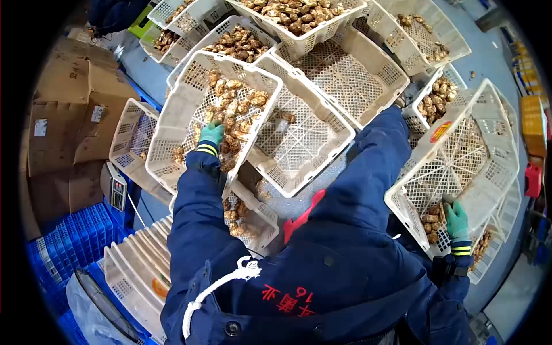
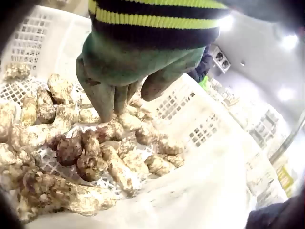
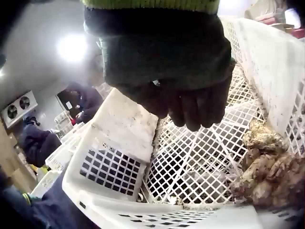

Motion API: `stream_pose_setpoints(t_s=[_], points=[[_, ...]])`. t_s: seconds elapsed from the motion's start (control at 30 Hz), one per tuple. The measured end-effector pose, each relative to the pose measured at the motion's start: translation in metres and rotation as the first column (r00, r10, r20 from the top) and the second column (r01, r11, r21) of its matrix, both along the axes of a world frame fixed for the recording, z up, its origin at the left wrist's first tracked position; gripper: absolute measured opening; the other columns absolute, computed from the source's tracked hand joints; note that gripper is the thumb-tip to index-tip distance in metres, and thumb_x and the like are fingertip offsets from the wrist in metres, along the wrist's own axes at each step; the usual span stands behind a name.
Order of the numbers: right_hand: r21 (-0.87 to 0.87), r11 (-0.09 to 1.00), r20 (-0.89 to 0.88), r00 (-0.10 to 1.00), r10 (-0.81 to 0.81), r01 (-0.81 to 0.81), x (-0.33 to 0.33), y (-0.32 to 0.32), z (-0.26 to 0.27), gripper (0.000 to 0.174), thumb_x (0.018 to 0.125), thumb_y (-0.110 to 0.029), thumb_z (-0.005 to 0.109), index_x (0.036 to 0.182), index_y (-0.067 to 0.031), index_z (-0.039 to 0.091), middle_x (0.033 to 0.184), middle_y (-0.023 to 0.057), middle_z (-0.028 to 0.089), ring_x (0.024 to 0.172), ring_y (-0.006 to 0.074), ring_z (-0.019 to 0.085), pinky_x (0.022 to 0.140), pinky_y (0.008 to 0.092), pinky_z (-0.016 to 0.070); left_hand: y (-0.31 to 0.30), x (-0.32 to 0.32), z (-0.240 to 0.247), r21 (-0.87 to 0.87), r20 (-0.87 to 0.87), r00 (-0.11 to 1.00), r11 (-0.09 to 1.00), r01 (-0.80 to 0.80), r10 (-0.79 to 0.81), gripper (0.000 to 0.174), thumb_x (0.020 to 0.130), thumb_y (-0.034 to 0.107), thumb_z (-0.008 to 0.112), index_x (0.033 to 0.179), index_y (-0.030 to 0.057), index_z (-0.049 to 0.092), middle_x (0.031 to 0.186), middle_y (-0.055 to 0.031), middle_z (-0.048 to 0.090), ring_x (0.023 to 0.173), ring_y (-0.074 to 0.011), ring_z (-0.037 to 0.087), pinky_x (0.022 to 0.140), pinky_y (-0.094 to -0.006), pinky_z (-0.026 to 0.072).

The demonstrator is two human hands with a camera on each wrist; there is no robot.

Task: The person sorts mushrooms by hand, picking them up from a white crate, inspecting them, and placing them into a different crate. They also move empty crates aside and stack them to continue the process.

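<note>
My left hand (image 1: 211, 133), in a green glove with a striped cuff, reaches into a tilted white plastic crate (image 1: 164, 126). Below it, thick-stemmed brown-and-cream mushrooms (image 1: 238, 109) lie loose on the mesh floor. In the left wrist view, the gloved fingers (image 2: 102, 98) point down to the mushrooms (image 2: 126, 162), thumb held apart. On the other side, my right hand (image 1: 457, 221), gloved alike, hangs inside another tilted white crate (image 1: 414, 178). A small pile of mushrooms (image 1: 431, 221) lies beside it. Nothing shows between the right fingers (image 3: 190, 112), which hang over the mesh.
Between the hands stands a white crate (image 1: 293, 149) with one mushroom and a small clear item. Crates heaped with mushrooms (image 1: 299, 17) sit at the back. Cardboard boxes (image 1: 63, 109), a scale (image 1: 117, 190) and blue crates (image 1: 69, 247) stand left.
</note>
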State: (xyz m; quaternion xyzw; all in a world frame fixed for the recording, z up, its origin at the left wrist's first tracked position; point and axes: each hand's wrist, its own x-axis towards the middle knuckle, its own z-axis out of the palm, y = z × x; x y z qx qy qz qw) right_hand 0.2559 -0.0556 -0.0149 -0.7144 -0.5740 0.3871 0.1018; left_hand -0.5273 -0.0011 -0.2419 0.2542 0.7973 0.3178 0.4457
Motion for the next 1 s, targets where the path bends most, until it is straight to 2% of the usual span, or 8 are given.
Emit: stream_pose_setpoints(t_s=[0.07, 0.2, 0.4, 0.57, 0.6, 0.67, 0.77, 1.0], points=[[-0.020, 1.000, 0.003, 1.000, 0.002, -0.002, 0.000, -0.002, -0.001, 0.032, 0.097, -0.007, 0.050, 0.127, 0.0016, 0.056, 0.116, 0.0067, 0.064, 0.102, 0.0128, 0.057, 0.091, 0.0247, 0.0441, 0.019, -0.010, -0.035, -0.334, -0.457, 0.773, 0.891, 0.309, -0.440, 0.040, 0.088, 0.023, 0.066, 0.125, 0.0104, 0.059, 0.085, -0.0070, 0.066, 0.065, -0.0149, 0.058, 0.055, -0.0307, 0.0472], [-0.141, 0.975, -0.143, 0.971, -0.191, 0.171, 0.004, -0.008, -0.005, 0.032, 0.097, -0.006, 0.049, 0.128, 0.0017, 0.055, 0.117, 0.0051, 0.063, 0.100, 0.0100, 0.056, 0.087, 0.0218, 0.0448, 0.039, 0.010, -0.021, -0.542, -0.462, 0.630, 0.760, 0.357, -0.625, 0.058, 0.080, 0.036, 0.067, 0.130, 0.0102, 0.055, 0.123, -0.0216, 0.062, 0.114, -0.0369, 0.059, 0.096, -0.0425, 0.0470], [-0.106, 0.994, 0.025, 1.000, 0.003, 0.000, -0.010, -0.003, 0.003, 0.030, 0.097, -0.009, 0.052, 0.126, 0.0007, 0.058, 0.113, 0.0052, 0.064, 0.099, 0.0102, 0.057, 0.086, 0.0220, 0.0454, 0.048, 0.012, -0.034, -0.567, -0.447, 0.664, 0.764, 0.307, -0.599, 0.073, 0.074, 0.029, 0.078, 0.139, 0.0109, 0.050, 0.133, -0.0199, 0.057, 0.122, -0.0344, 0.055, 0.104, -0.0392, 0.0430], [-0.162, 0.963, -0.135, 0.962, -0.237, 0.215, -0.021, 0.001, 0.003, 0.029, 0.097, -0.010, 0.054, 0.123, 0.0007, 0.059, 0.107, 0.0007, 0.064, 0.089, 0.0073, 0.056, 0.077, 0.0201, 0.0459, 0.033, -0.005, -0.053, -0.285, -0.403, 0.853, 0.931, 0.227, -0.332, 0.066, 0.066, 0.024, 0.087, 0.121, 0.0019, 0.058, 0.106, -0.0154, 0.068, 0.095, -0.0269, 0.066, 0.085, -0.0356, 0.0517], [-0.164, 0.964, -0.119, 0.966, -0.228, 0.207, -0.029, 0.005, 0.012, 0.029, 0.097, -0.010, 0.055, 0.123, 0.0009, 0.059, 0.107, 0.0002, 0.063, 0.088, 0.0069, 0.055, 0.076, 0.0197, 0.0458, 0.021, -0.005, -0.062, 0.091, -0.302, 0.948, 0.986, 0.136, -0.103, 0.057, 0.068, 0.016, 0.086, 0.117, 0.0044, 0.058, 0.094, -0.0117, 0.068, 0.087, -0.0222, 0.064, 0.077, -0.0317, 0.0521], [-0.190, 0.958, -0.117, 0.964, -0.241, 0.216, -0.029, 0.009, 0.014, 0.029, 0.097, -0.009, 0.054, 0.124, 0.0010, 0.058, 0.106, 0.0013, 0.064, 0.089, 0.0087, 0.056, 0.079, 0.0210, 0.0463, 0.020, 0.005, -0.013, 0.183, 0.165, 0.985, 0.980, -0.084, 0.054, 0.050, 0.079, 0.003, 0.074, 0.125, 0.0089, 0.054, 0.096, -0.0105, 0.068, 0.086, -0.0204, 0.065, 0.074, -0.0327, 0.0557], [-0.039, 0.999, 0.001, 1.000, 0.005, -0.005, -0.026, 0.014, 0.010, 0.030, 0.096, -0.007, 0.052, 0.124, 0.0009, 0.058, 0.107, 0.0036, 0.065, 0.094, 0.0114, 0.058, 0.084, 0.0231, 0.0461, 0.002, 0.014, 0.049, 0.425, 0.736, 0.664, 0.854, -0.301, -0.132, 0.043, 0.092, 0.000, 0.053, 0.133, 0.0086, 0.047, 0.118, -0.0151, 0.062, 0.099, -0.0263, 0.065, 0.086, -0.0445, 0.0582], [-0.126, 0.992, -0.070, 0.998, 0.003, -0.012, -0.043, 0.020, 0.003, 0.028, 0.098, -0.005, 0.050, 0.124, 0.0016, 0.057, 0.112, 0.0061, 0.062, 0.091, 0.0099, 0.059, 0.081, 0.0227, 0.0465, -0.018, 0.085, 0.137, 0.464, 0.869, 0.352, 0.817, -0.341, -0.347, 0.062, 0.097, 0.019, 0.053, 0.150, 0.0041, 0.024, 0.139, -0.0263, 0.045, 0.119, -0.0377, 0.056, 0.093, -0.0447, 0.0565]])
